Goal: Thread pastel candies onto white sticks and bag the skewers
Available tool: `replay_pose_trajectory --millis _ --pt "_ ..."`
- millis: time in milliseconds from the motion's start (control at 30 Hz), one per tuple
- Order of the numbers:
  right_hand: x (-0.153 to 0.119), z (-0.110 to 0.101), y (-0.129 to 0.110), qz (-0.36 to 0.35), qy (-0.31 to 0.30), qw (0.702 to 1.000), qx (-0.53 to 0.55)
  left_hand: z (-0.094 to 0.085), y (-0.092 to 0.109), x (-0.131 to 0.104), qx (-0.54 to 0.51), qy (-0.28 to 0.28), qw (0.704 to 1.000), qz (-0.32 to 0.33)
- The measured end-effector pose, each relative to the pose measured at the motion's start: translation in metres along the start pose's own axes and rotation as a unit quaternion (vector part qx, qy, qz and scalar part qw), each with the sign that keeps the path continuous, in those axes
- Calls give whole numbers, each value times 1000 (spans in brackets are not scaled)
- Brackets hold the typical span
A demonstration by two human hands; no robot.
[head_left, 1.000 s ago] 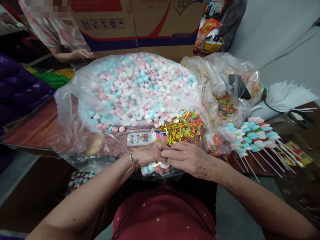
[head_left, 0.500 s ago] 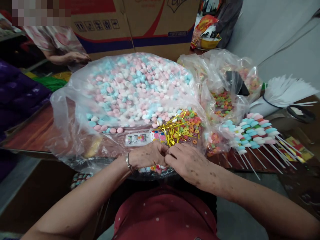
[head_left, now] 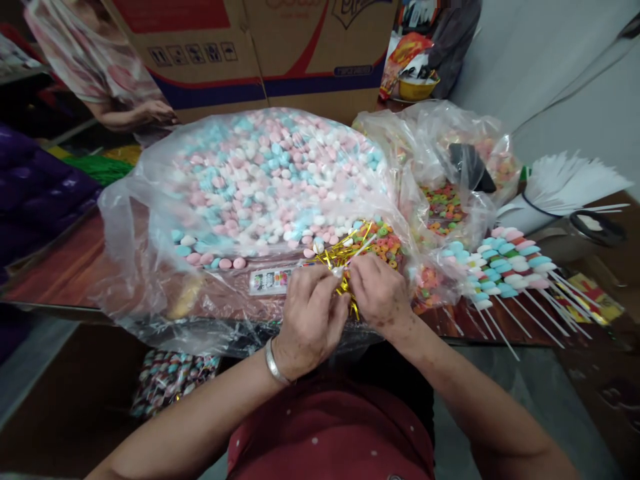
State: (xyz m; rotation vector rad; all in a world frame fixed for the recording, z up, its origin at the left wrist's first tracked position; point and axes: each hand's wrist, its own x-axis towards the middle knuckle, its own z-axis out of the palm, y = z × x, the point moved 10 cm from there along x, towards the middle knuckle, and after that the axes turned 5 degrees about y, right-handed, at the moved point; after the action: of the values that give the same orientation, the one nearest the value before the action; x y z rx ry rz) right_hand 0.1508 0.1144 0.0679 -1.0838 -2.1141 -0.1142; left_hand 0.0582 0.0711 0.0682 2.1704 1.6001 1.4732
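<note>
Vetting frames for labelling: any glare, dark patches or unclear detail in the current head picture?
Head view: whitish sheen on the large plastic bag, hazing the candies; head view: deep shadow inside the open box; head view: gold strips glint, detail between left hand and right hand too small to make out.

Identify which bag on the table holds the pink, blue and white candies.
The large clear bag on the left; smaller clear bags at right show ring-shaped candies.
</note>
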Motion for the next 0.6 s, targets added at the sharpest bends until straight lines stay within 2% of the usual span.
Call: replay_pose_trajectory --millis 33,67,100,167,200,267,300,333,367,433,500,567,600 --pt "3 -5 4 26 15 998 57 0 -5 -2 -53 -1 998 -35" --pt "5 -9 5 51 28 992 113 5 -15 -4 -121 -21 988 -96" --pt "6 -13 3 70 36 983 164 12 -26 -8 -196 -45 964 -172" --pt "4 -15 -9 80 32 968 235 26 -46 -14 -322 -77 892 -307" --pt "3 -13 -18 73 22 964 256 25 -53 -14 -369 -69 859 -347" --pt "-1 -7 -30 69 -4 954 291 13 -61 -5 -438 -45 822 -361" --pt "-3 -3 -30 81 -14 949 304 1 -66 0 -466 -12 811 -353" --pt "-4 1 -27 102 -16 944 312 -7 -67 2 -482 -15 807 -341" --pt "-5 3 -23 123 -11 941 314 -11 -67 3 -489 -39 808 -327" --pt "-6 3 -20 136 9 941 310 -5 -66 -8 -466 -128 809 -335" --pt "-6 3 -32 108 16 938 329 1 -71 -23 -444 -157 799 -374" --pt "-12 14 -49 105 -17 912 397 1 -77 -35 -451 -96 782 -420" --pt "-17 27 -56 131 -52 884 446 -2 -79 -38 -460 -48 773 -434"
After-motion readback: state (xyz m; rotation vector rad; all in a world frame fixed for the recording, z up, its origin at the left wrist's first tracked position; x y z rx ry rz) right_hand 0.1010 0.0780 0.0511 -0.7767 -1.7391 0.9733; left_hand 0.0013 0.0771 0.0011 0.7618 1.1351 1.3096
